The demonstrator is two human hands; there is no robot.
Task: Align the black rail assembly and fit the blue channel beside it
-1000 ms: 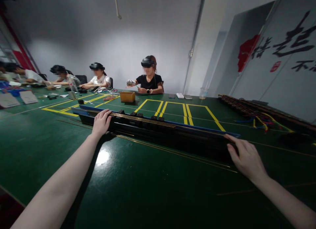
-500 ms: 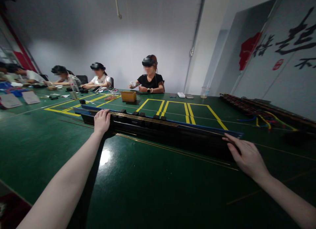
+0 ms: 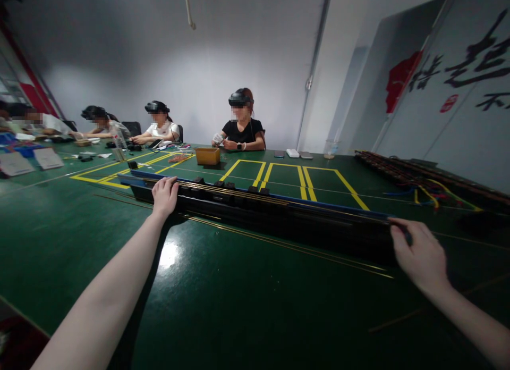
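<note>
A long black bar (image 3: pixel 279 221) with a blue back edge lies across the green table, with several small black blocks along its top. Thin brass-coloured rods (image 3: pixel 235 192) run lengthwise over it between and beside the blocks. My left hand (image 3: pixel 164 195) is closed over the top of the bar left of the blocks, pressing on the rods there. At the bar's right end, my right hand (image 3: pixel 421 253) has its thumb and fingers closed around the corner; its fingertips are partly hidden in shadow.
More thin rods (image 3: pixel 290 247) lie along the bar's near side on the table (image 3: pixel 255 317). Beyond it are yellow tape outlines (image 3: pixel 300 181) and a tan box (image 3: pixel 207 156). Dark strips with coloured cables (image 3: pixel 430 192) lie at right. Several people sit opposite, one person (image 3: pixel 243 131) facing me.
My right hand has moved right along the bar to its end, and its fingers have closed there. My left hand has stayed in place. The person opposite has brought their hands closer together.
</note>
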